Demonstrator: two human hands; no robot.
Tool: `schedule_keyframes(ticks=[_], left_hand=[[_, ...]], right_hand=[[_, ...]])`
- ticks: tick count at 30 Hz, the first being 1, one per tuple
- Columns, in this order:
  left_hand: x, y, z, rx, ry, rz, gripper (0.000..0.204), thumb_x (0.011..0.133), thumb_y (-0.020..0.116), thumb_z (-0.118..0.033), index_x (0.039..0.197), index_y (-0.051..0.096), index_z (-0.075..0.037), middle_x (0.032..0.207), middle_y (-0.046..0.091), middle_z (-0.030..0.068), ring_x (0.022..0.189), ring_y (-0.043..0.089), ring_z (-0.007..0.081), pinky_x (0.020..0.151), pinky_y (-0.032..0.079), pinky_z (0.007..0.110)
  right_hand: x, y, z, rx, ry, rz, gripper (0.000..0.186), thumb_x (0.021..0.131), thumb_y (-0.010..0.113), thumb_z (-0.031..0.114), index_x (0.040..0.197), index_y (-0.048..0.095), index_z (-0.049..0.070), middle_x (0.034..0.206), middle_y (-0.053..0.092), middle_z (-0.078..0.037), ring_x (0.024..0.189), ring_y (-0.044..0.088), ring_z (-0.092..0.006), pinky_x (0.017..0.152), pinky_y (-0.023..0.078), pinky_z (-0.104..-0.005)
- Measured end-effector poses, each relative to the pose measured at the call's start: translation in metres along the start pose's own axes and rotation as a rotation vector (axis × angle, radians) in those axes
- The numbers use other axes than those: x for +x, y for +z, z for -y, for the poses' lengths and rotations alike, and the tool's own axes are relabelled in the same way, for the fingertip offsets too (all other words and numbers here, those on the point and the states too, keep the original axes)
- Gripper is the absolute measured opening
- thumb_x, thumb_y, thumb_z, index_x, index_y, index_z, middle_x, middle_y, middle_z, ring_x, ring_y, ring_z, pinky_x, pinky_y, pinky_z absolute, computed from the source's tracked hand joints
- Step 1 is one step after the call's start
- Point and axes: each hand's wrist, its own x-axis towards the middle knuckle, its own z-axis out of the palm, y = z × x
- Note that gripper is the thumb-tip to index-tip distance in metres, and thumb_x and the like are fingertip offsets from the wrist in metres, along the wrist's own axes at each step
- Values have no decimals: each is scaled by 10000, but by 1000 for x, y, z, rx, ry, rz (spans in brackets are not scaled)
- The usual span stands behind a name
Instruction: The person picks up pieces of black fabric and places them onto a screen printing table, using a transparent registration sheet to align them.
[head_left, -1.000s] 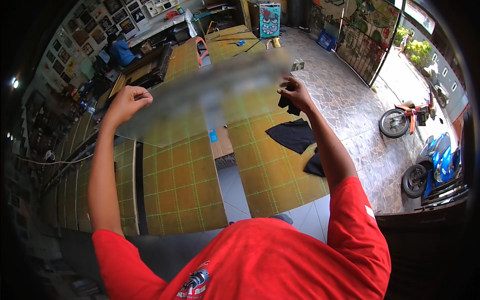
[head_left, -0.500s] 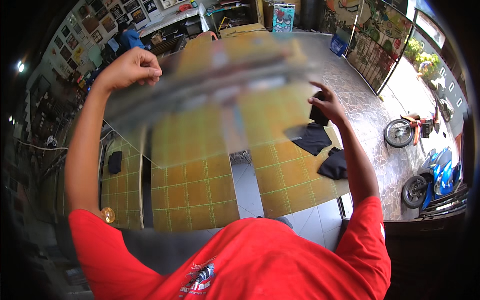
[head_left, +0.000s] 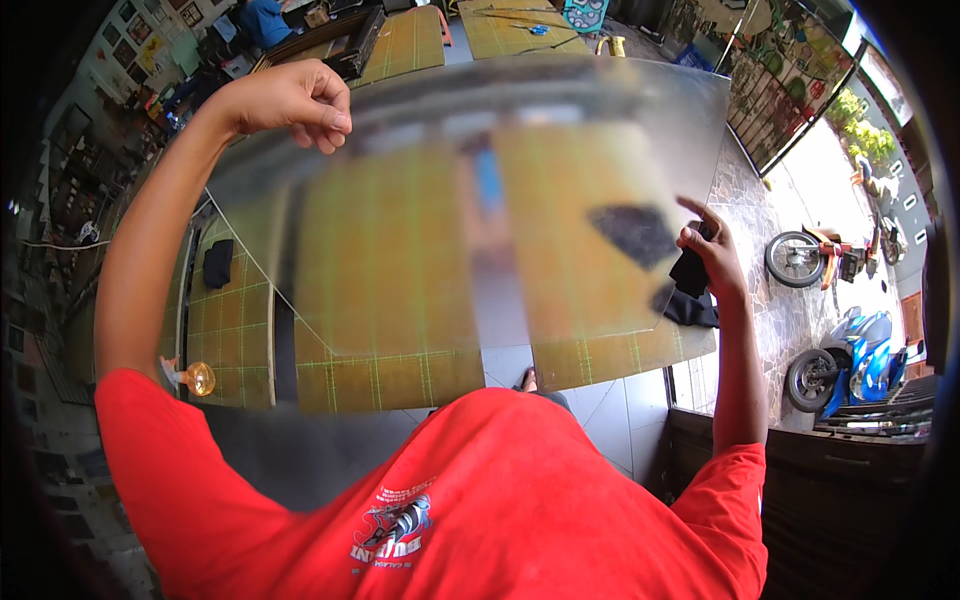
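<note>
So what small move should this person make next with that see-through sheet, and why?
Perhaps firm up the grip of the right hand on the cloudy sheet: that hand also carries a black item, so its hold may be less sure, while the left hand appears to pinch the sheet's upper left.
</note>
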Motion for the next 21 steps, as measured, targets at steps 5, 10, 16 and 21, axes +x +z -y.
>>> schedule_keyframes(ticks=[5, 10, 16, 21], left_hand=[[14, 10, 17, -3, -6, 43, 216, 872, 686, -305, 814, 631, -105, 808, 702, 3, 747, 692, 99, 621, 499, 245], [35, 16, 34, -49, -26, 54, 171, 855, 690, -249, 820, 650, -86, 788, 703, 24, 712, 699, 117, 571, 510, 236], [73, 26, 52, -87, -55, 106, 173, 869, 681, -251, 824, 625, -93, 776, 704, 31, 700, 702, 123, 547, 504, 224], [106, 30, 68, -129, -74, 119, 194, 869, 685, -221, 811, 542, -104, 767, 705, 54, 686, 708, 142, 508, 497, 223]], right_hand=[[-9, 5, -14, -21, 66, 24, 620, 823, 776, 315, 1342, 554, 59, 784, 572, 49, 758, 556, -42, 695, 433, -176], [-4, 4, -29, -1, 111, 33, 597, 832, 769, 306, 1338, 559, 69, 771, 562, 53, 720, 540, -33, 649, 425, -174], [4, 1, -46, 31, 201, 33, 568, 844, 759, 303, 1331, 568, 83, 757, 551, 60, 696, 531, -28, 604, 425, -175], [16, 2, -65, -44, 212, 24, 563, 838, 765, 290, 1329, 567, 97, 774, 580, 45, 715, 565, -33, 593, 452, -180]])
